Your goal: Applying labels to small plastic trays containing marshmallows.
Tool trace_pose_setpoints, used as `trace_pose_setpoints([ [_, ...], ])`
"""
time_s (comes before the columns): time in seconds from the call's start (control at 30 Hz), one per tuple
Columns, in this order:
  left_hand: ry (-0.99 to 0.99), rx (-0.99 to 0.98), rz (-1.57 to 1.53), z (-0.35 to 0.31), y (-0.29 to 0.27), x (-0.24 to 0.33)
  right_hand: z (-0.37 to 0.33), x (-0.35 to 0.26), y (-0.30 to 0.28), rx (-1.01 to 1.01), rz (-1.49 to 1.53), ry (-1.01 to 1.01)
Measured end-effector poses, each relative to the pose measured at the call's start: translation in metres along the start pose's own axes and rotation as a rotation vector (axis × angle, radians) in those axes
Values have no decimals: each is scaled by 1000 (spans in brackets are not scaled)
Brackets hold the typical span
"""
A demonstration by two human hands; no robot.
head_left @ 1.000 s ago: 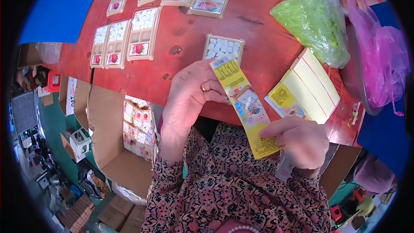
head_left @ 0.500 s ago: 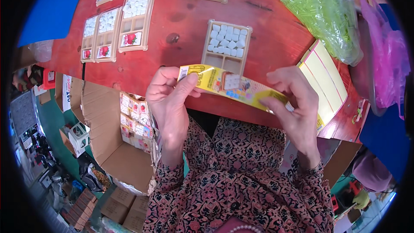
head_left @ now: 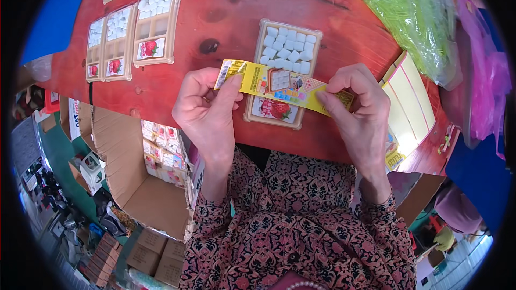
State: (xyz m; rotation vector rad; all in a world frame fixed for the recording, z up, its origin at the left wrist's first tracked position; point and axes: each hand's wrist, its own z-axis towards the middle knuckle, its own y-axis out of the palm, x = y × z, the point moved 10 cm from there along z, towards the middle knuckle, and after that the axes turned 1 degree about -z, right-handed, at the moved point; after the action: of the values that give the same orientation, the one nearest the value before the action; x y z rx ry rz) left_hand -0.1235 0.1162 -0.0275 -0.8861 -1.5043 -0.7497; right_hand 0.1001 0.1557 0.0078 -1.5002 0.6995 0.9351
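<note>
A yellow printed label strip (head_left: 285, 85) stretches between my two hands. My left hand (head_left: 207, 110) pinches its left end between thumb and fingers, and my right hand (head_left: 359, 104) pinches the right end. Behind the strip lies a beige compartment tray (head_left: 249, 113). Small white marshmallow-like pieces (head_left: 290, 48) fill its far section, and a strawberry picture (head_left: 274, 109) shows in the near one. The strip crosses in front of the tray's middle and hides it. Whether strip and tray touch, I cannot tell.
Several similar trays (head_left: 156, 24) stand on the red table (head_left: 215, 11) at left and far side. Pale yellow label sheets (head_left: 409, 99) lie at right, near a bag of green strips (head_left: 406, 19) and a pink bag (head_left: 481, 70). An open cardboard box (head_left: 121, 145) sits below left.
Both hands have shifted slightly left and away from me, bringing the strip further over the tray. The strip looks flatter, and the tray's strawberry picture now shows below it.
</note>
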Motion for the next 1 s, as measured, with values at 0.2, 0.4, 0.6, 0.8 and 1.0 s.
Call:
trace_pose_setpoints([
  [0.2, -7, -7, 62, 1, 2, -3, 1, 2, 4, 5, -40, 4],
  [0.4, 3, 5, 137, -2, 3, -1, 2, 5, 7, 10, -57, 56],
  [0.6, -8, 82, 188, -21, -21, -2, -3, -4, 24, -81, -44, -8],
  [0.8, -25, 341, 115, -70, -73, -7, -23, -17, 58, -276, 28, -9],
  [1.0, -118, 375, -59, -96, -82, -30, -32, -26, 76, -348, 48, -61],
])
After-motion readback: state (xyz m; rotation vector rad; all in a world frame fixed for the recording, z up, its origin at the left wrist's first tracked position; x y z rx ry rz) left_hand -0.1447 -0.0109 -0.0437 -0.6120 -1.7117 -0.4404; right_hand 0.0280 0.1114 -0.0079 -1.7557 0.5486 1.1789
